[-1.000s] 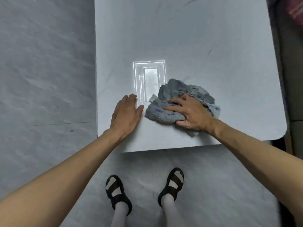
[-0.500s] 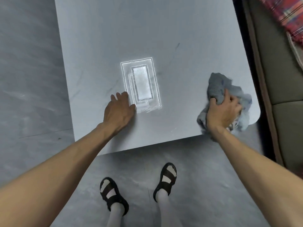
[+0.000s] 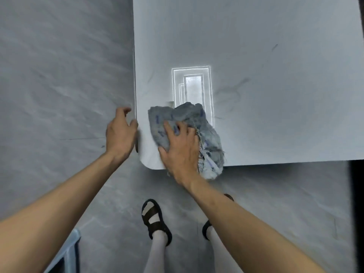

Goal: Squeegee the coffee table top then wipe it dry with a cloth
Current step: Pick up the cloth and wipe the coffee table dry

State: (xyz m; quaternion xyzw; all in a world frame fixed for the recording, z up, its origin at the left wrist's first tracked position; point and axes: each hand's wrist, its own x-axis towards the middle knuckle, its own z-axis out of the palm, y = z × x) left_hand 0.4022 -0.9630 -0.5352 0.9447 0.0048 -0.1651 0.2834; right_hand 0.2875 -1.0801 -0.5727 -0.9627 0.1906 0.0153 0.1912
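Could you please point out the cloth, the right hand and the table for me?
Cloth (image 3: 185, 115): head view, on its far folds, clear of the hand.
Right hand (image 3: 181, 152): head view, on the back of the hand.
Table (image 3: 256, 46): head view, on its bare top.

Cloth (image 3: 177, 117) partly under right hand (image 3: 181, 152), right sandal (image 3: 205, 230) mostly behind forearm (image 3: 246, 219)

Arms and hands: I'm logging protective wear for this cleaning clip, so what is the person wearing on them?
Nothing. The left arm and right arm are bare to the frame edge, without sleeves. The left hand and right hand wear no gloves; no watch, ring or bracelet shows.
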